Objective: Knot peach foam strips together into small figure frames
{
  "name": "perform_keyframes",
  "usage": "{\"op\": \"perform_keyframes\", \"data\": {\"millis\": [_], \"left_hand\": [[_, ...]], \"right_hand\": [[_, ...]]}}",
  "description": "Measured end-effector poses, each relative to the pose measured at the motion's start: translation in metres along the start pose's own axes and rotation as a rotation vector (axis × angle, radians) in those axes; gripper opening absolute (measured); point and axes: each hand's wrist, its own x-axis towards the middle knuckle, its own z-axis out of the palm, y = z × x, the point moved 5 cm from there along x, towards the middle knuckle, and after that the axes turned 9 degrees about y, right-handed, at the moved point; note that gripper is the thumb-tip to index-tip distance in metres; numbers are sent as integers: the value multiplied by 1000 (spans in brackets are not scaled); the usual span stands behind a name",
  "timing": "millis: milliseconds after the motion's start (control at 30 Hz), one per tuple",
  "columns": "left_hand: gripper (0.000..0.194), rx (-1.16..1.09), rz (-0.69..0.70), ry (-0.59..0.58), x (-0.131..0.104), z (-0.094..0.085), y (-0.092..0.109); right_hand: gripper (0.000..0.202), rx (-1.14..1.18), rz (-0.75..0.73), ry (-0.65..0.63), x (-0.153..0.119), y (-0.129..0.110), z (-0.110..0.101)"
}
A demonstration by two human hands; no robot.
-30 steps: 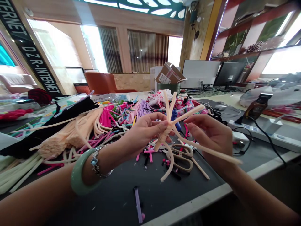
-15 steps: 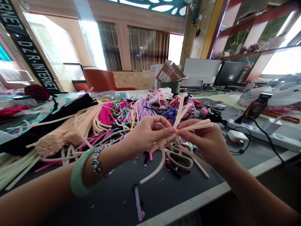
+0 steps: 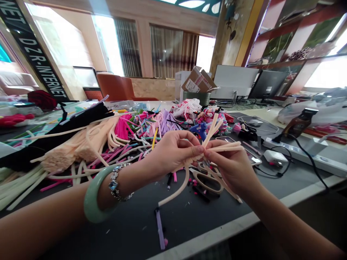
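Note:
Cream-coloured pipe cleaners (image 3: 211,133) are gathered in a small bunch between my two hands, with several stems fanning up and to the right. My left hand (image 3: 179,150) pinches the bunch at its middle between thumb and fingers. Close against it, my right hand (image 3: 233,164) grips the same bunch with thumb and fingertips. One long stem (image 3: 179,193) curves down from beneath my left hand. Below the hands, scissors with beige handles (image 3: 208,182) lie on the dark table, their blades partly hidden. A blue glue gun (image 3: 199,129) rests just behind the hands.
Thick bundles of peach pipe cleaners (image 3: 78,144) lie to the left, near a black bundle (image 3: 54,139). Pink and lilac stems (image 3: 165,121) are heaped behind. At the right are a power strip (image 3: 306,155), a white charger (image 3: 275,157) and a brown bottle (image 3: 300,122). A short lilac piece (image 3: 160,229) lies in front.
Both hands keep their pinch on the pipe cleaners. The right hand has shifted slightly left, and a phone-like object now shows behind it. The view has shifted a little.

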Motion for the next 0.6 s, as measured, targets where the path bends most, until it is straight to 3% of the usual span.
{"op": "perform_keyframes", "data": {"millis": [200,600], "left_hand": [[19,-66,-31,4,3,-1,-4],[16,-219,-142,-134,8,1,-11]], "right_hand": [[8,21,44,10,2,2,-1],[11,-112,120,-59,8,-1,-3]]}}
